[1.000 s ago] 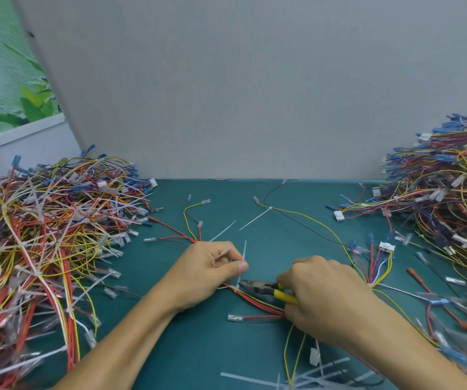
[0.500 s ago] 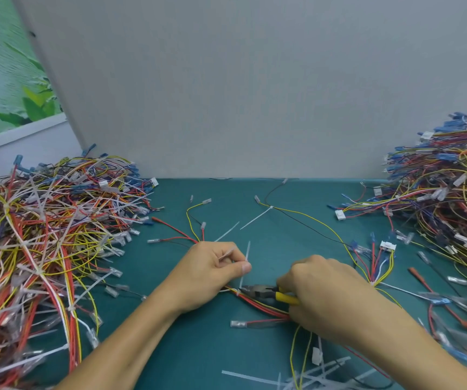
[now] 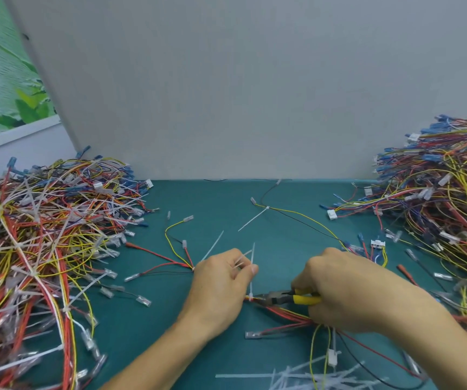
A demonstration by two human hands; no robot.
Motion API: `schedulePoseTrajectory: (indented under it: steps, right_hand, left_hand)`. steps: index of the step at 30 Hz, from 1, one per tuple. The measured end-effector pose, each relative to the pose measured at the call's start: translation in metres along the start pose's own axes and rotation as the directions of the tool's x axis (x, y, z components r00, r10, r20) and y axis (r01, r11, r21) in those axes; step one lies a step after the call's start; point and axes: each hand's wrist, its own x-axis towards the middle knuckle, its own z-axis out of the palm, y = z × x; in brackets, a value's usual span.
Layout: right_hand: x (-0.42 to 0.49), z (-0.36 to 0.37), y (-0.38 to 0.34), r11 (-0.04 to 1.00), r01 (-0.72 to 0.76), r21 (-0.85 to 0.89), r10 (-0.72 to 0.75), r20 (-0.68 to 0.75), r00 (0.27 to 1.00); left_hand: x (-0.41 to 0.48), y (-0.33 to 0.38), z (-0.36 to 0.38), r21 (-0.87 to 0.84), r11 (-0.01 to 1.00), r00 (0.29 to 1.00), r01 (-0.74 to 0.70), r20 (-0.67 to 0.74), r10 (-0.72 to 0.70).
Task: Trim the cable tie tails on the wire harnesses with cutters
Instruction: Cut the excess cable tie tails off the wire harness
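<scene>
1. On the teal table [image 3: 221, 198], between two heaps of wiring, one wire harness [image 3: 285, 315] lies spread out in front of the person. Its red, yellow and black leads end in clear-sleeved terminals.
2. A white cable tie [image 3: 251, 298] binds the leads near the middle, and its tail [image 3: 253, 256] stands up thin, straight and milky white.
3. The left hand [image 3: 218, 288] pinches that tail between thumb and forefinger, with the other fingers curled. A second white strip shows among them.
4. The right hand [image 3: 339, 294] grips the cutters [image 3: 280, 298], its fingers wrapped round the yellow handles. The dark nose points left and lies just beside the tie's head. I cannot tell whether the blades touch the tail.
5. The left heap [image 3: 29, 249] bristles with long white tails, while the right heap [image 3: 446, 209] shows mostly wires and blue terminals.
6. Loose white strips [image 3: 291, 380] lie at the table's near edge.
7. Farther back, a yellow and black pair carries another tie [image 3: 267, 207] with a slanting tail.
</scene>
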Motion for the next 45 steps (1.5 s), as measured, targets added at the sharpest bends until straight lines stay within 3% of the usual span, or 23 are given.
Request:
schedulePoseTrajectory:
  steps: [10, 31, 35, 37, 40, 45]
  right_hand:
    - [0.002, 0.001, -0.001, 0.995, -0.018, 0.102, 0.018, -0.002, 1.000]
    - [0.004, 0.009, -0.008, 0.992, -0.002, -0.127, -0.006, -0.061, 0.998]
    - [0.005, 0.010, -0.010, 0.994, 0.005, -0.113, -0.011, -0.055, 0.998]
    - [0.005, 0.009, -0.008, 0.995, -0.025, -0.098, 0.021, -0.042, 0.999]
    - [0.005, 0.007, -0.004, 0.996, -0.074, -0.055, 0.072, -0.054, 0.996]
    - [0.008, 0.017, -0.027, 0.994, 0.014, 0.107, 0.005, -0.183, 0.983]
  left_hand:
    - [-0.002, 0.001, -0.004, -0.037, 0.999, 0.999, 0.005, 0.049, -0.004]
    - [-0.001, -0.004, -0.001, -0.024, 0.999, 0.999, -0.024, 0.048, 0.026]
    - [0.007, 0.001, -0.011, -0.225, 0.968, 0.994, 0.111, 0.021, -0.109]
    - [0.017, 0.005, -0.026, -0.440, 0.881, 0.978, 0.170, -0.036, -0.207]
    - [0.033, 0.003, -0.056, -0.697, 0.704, 0.947, 0.135, -0.117, -0.298]
    - [0.039, -0.017, -0.073, -0.708, 0.684, 0.934, 0.174, -0.102, -0.342]
